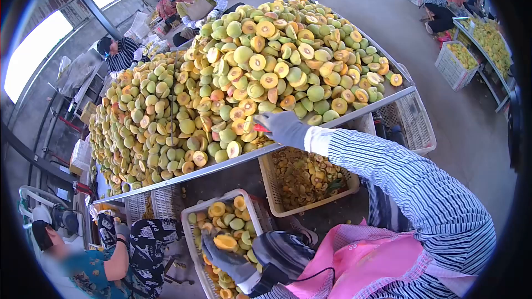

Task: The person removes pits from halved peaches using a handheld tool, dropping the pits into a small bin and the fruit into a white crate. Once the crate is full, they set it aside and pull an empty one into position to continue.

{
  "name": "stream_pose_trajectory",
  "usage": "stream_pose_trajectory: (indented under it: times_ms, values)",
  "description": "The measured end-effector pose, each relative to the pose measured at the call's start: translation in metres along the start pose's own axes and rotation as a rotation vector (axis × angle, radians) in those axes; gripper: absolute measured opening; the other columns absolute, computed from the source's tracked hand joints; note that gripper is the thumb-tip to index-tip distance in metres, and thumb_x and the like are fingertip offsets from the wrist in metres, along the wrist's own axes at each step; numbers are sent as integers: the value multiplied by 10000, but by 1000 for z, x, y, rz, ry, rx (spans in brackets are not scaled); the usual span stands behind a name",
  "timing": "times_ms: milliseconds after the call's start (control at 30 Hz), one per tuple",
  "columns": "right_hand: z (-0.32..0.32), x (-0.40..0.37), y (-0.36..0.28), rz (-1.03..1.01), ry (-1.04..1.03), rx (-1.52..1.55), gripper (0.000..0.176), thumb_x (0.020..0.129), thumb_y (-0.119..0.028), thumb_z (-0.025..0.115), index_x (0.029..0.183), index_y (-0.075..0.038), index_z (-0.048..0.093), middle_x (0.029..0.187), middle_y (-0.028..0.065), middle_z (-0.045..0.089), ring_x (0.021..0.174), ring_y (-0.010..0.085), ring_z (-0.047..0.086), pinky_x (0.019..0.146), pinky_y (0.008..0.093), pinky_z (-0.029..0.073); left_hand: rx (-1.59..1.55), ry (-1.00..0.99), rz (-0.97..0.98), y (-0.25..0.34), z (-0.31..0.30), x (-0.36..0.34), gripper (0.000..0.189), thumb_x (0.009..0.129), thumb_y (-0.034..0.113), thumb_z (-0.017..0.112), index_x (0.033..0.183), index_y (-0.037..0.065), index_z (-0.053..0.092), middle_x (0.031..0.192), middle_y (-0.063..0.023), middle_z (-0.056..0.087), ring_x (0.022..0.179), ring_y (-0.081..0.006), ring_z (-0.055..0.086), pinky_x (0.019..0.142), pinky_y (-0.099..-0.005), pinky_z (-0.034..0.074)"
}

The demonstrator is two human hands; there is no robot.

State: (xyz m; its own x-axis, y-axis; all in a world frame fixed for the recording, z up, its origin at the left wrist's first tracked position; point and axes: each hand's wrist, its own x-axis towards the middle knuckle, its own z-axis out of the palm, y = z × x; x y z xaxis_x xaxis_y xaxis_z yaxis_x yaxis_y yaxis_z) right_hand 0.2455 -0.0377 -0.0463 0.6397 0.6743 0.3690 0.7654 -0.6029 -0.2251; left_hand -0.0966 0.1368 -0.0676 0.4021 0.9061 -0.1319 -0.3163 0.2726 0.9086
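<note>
My right hand (284, 127), in a grey glove, is closed around a small tool with a red handle (261, 128); its working end cannot be made out. It is at the near edge of a large heap of cut yellow-green peaches (244, 77) with orange flesh. Lower down, my left hand (227, 260), also gloved in grey, holds an orange peach half (225, 242). That hand is over a white plastic crate (188, 209) of peach halves (239, 224), which stands below the table's edge.
A metal-edged table (216, 167) bears the heap. Under it, a beige crate (270, 188) holds peach scraps (307, 180), and another crate (419, 127) stands at the right. A co-worker (83, 268) sits at lower left; others work across the table. A second fruit table (487, 44) is at far right.
</note>
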Motion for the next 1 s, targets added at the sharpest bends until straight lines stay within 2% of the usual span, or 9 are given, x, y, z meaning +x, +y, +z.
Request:
stream_pose_trajectory:
  times_ms: [133,267,367,433,533,633,667,767,1000]
  values:
    - [37,55,-8,-83,-140,-135,374,846,-283,664,1174,-125,578,1005,117,685,822,312,698,661,437,549,193,195,172,20,-2,-9,399,980,243,520,1311,28,468,1257,-156,535,1110,-252,582,915,-366,522]
    - [12,23,-37,-101,104,273,430,842,-354,682,1183,-120,568,943,145,681,785,350,684,678,462,535,-106,-162,-196,15,30,-31,507,986,462,488,1325,85,497,1303,-147,538,1158,-323,567,966,-499,498]
    - [-32,-37,-77,-218,-234,366,529,843,-430,695,1259,-148,530,1077,130,652,874,351,671,744,457,539,-341,-249,-629,8,98,-43,584,955,588,481,1315,131,533,1311,-122,562,1196,-319,544,977,-525,484]
    - [-51,-78,-93,-324,-174,585,520,844,-451,700,1219,-125,546,1069,130,650,859,360,670,736,443,544,-602,-340,-643,-47,103,-28,544,983,520,471,1305,85,524,1260,-138,595,1151,-322,574,972,-506,509]
    - [-77,-130,-98,-121,-65,590,508,862,-489,680,1137,-81,555,936,160,664,800,382,668,675,438,539,-432,-346,-298,-68,102,-51,482,979,394,518,1296,31,520,1253,-119,600,1086,-266,618,928,-409,545]
    - [-88,-166,-97,-25,-323,474,485,915,-529,582,1061,-70,527,786,204,660,705,416,654,616,489,507,-113,-297,54,-51,125,-95,398,984,369,496,1183,36,585,1102,-132,638,977,-274,643,843,-395,564]
    - [-91,-172,-98,-18,-317,474,485,915,-529,582,1061,-70,527,786,204,660,705,416,654,616,489,507,-458,-246,-288,-40,126,-96,316,973,278,498,1141,26,586,1048,-136,640,935,-285,644,827,-407,567]
    - [-94,-185,-103,20,-413,447,489,933,-536,546,1051,-63,513,771,217,656,688,420,651,599,506,496,-265,-356,-43,-41,126,-113,275,963,234,503,1130,30,584,1039,-127,638,916,-290,649,814,-415,569]
    - [-90,-202,-106,54,-417,502,512,943,-544,513,1066,-47,522,755,223,660,698,425,659,611,516,507,-162,-390,-49,-27,130,-142,402,982,304,506,1256,11,510,1135,-159,605,990,-286,631,883,-450,545]
